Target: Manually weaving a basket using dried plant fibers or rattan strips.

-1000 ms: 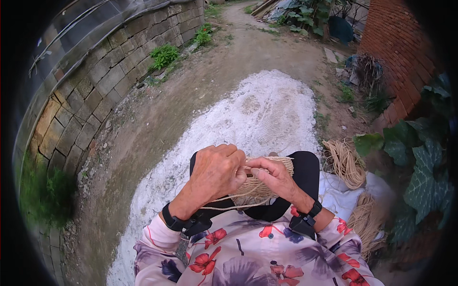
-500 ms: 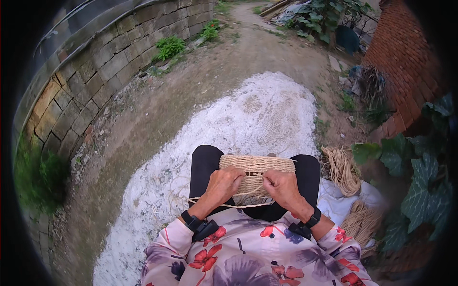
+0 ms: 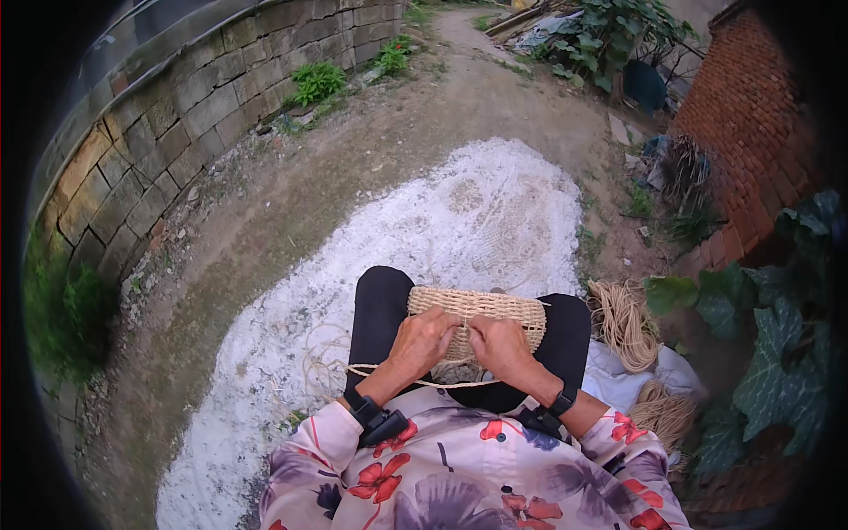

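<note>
A pale woven straw basket (image 3: 481,303) lies across my lap between my dark-trousered knees, its rows of weave partly covered by my hands. My left hand (image 3: 422,341) is closed in a pinch at the near side of the weave. Right beside it, my right hand (image 3: 503,346) pinches too, thumb and forefinger almost touching the left fingertips. A thin strand of straw cord shows at their fingertips, most of it hidden. A loose length of straw cord (image 3: 442,384) loops below both wrists and trails off to the left over my thigh.
Two bundles of straw cord (image 3: 625,322) lie at my right, by a white cloth (image 3: 614,375). Large green leaves (image 3: 777,353) stand close on that side, before a brick wall (image 3: 751,124). White-covered ground (image 3: 424,230) spreads ahead; a block wall (image 3: 177,132) curves along the left.
My right hand has moved left, toward my left hand, and the fingertips have come together over the basket. The gap seen in the weave between them is now covered.
</note>
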Action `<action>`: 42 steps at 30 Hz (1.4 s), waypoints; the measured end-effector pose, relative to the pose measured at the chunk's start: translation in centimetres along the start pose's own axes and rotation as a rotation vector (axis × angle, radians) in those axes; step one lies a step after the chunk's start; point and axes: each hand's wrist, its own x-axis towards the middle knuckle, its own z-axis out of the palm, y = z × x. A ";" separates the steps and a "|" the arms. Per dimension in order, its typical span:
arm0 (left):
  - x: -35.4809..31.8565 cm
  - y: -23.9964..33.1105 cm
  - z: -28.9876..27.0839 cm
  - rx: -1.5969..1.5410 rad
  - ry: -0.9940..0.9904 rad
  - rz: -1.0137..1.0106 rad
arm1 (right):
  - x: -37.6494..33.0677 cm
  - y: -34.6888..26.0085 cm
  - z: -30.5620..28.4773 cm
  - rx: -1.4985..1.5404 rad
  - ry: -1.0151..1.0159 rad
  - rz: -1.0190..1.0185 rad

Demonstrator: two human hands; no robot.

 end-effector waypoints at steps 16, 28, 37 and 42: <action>0.9 0.3 0.0 -0.040 -0.031 0.094 | -0.5 1.4 -1.2 1.412 -0.273 0.734; 2.9 2.6 -9.0 0.265 0.285 0.059 | 2.9 -2.4 -5.8 0.481 0.231 -0.140; 1.2 2.3 -6.4 -0.160 0.066 -0.222 | 1.4 -2.1 -3.3 0.831 0.012 0.097; -0.5 -0.2 -3.5 -0.014 -0.018 -0.227 | 0.8 -1.9 -2.0 0.226 0.139 -0.019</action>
